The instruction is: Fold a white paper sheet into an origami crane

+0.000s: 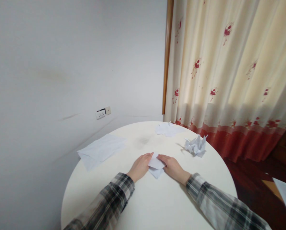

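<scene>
A small folded piece of white paper (156, 163) lies on the round white table, its lower corner pointing toward me and an upper flap bulging up. My left hand (141, 165) grips its left edge, with the fingertips near the top. On the opposite edge, my right hand (173, 166) holds the paper the same way, fingers pressed at the upper right. Parts of the paper's sides are hidden under my fingers. Several folded white paper cranes (196, 146) stand clustered to the right, beyond my right hand.
Loose white sheets (102, 148) lie at the table's left edge, and more paper pieces (167, 129) at the far edge. The round table (154, 204) stands near a wall with a socket (100, 114). A patterned curtain (224, 80) hangs behind on the right.
</scene>
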`<state>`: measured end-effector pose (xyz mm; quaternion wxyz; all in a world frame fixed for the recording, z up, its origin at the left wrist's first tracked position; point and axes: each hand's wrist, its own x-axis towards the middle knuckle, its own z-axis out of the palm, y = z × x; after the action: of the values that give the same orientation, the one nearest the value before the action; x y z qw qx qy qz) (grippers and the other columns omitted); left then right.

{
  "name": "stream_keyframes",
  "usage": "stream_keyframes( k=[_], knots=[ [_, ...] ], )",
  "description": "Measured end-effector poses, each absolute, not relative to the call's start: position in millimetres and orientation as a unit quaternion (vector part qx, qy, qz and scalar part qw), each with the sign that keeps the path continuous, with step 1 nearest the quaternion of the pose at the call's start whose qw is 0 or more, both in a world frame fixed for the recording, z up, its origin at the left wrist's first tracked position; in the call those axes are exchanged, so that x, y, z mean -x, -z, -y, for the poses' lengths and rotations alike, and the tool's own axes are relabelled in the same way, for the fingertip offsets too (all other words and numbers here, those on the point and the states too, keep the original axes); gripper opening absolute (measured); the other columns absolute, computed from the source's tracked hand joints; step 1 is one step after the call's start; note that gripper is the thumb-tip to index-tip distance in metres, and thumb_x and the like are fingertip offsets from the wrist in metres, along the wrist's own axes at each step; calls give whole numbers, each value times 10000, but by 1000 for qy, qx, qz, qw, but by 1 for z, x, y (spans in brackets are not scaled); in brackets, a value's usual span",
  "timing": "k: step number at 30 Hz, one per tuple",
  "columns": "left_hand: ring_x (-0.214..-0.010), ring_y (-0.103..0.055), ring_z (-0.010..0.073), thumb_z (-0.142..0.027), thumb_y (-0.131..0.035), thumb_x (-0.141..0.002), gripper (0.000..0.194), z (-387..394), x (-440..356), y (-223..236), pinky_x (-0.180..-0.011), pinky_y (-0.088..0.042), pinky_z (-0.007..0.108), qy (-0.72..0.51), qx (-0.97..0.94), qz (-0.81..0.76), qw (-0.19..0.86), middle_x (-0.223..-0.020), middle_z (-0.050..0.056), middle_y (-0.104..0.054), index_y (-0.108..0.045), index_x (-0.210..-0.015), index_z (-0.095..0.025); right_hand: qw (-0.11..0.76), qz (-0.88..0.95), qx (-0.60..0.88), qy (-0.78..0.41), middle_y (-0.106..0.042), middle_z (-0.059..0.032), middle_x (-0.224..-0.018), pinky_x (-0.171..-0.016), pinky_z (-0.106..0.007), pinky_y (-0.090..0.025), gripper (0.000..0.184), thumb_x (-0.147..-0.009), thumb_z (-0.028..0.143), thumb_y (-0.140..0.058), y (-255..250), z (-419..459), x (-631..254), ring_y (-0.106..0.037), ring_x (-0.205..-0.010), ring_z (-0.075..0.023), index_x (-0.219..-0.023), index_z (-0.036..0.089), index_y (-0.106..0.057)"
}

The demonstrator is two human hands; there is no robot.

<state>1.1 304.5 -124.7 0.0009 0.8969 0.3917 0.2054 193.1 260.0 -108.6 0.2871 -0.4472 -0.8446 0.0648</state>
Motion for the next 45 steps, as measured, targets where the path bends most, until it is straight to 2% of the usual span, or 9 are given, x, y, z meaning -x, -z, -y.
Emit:
stream_keyframes(
  k=[6, 12, 20, 29, 35, 40, 43, 45],
  knots=[
    [-1115, -409, 162, 31, -337, -631, 619, -302, -3, 121, -962, -298, 302, -183, -897, -402, -5, -1210, 84, -467, -364, -1228, -130, 277, 848, 447, -58, -490, -84, -1185, -905, -263, -374, 503, -677, 14, -363, 113, -262, -193, -475, -1063, -154, -1146, 153, -479],
    [-1106, -415, 157, 22, -368, -632, 624, -301, -4, 120, -956, -296, 280, -175, -892, -416, -4, -1201, 62, -475, -364, -1230, -158, 282, 852, 439, -54, -513, -109, -1152, -906, -259, -374, 545, -657, -3, -359, 117, -264, -193, -490, -1040, -151, -1184, 113, -433],
    [-1016, -470, 180, -43, -438, -676, 555, -298, -4, 112, -896, -333, 292, -192, -872, -450, -13, -1106, 68, -530, -378, -1212, -173, 289, 851, 437, -39, -460, -127, -1210, -952, -253, -321, 602, -622, -23, -348, 116, -262, -193, -431, -1105, -140, -1211, 87, -399],
    [-1093, -386, 192, -39, -475, -662, 556, -286, -9, 96, -940, -286, 350, -279, -869, -401, -83, -1151, 70, -470, -360, -1187, -179, 228, 827, 514, -25, -565, -76, -1082, -807, -227, -393, 496, -652, 19, -378, 109, -262, -193, -530, -963, -155, -1114, 164, -485],
    [-958, -452, 216, -107, -514, -724, 346, -275, -18, 93, -833, -381, 376, -312, -870, -346, -161, -995, 78, -492, -423, -1053, -159, 235, 784, 575, -11, -601, -59, -1007, -781, -217, -368, 380, -693, 69, -399, 102, -262, -191, -541, -921, -159, -1036, 172, -528],
    [-925, -480, 196, -87, -418, -811, 261, -268, -21, 97, -781, -413, 343, -311, -894, -198, -255, -961, 78, -506, -424, -1062, -158, 225, 777, 588, -16, -618, -44, -943, -730, -210, -363, 263, -792, 168, -368, 94, -264, -187, -552, -870, -151, -982, 191, -548],
    [-781, -520, 172, -117, -380, -839, 141, -265, -26, 96, -684, -441, 305, -233, -934, -138, -233, -801, 47, -542, -497, -914, -145, 213, 775, 595, -16, -613, -44, -958, -716, -208, -360, 271, -817, 184, -346, 94, -266, -186, -553, -865, -147, -1009, 198, -537],
    [-774, -526, 176, -199, -394, -849, 136, -263, -28, 96, -684, -449, 308, -192, -953, -153, -178, -785, 45, -555, -517, -870, -145, 204, 777, 595, -18, -618, -44, -935, -709, -211, -360, 270, -827, 188, -334, 95, -267, -186, -556, -851, -147, -1002, 200, -539]
  ],
)
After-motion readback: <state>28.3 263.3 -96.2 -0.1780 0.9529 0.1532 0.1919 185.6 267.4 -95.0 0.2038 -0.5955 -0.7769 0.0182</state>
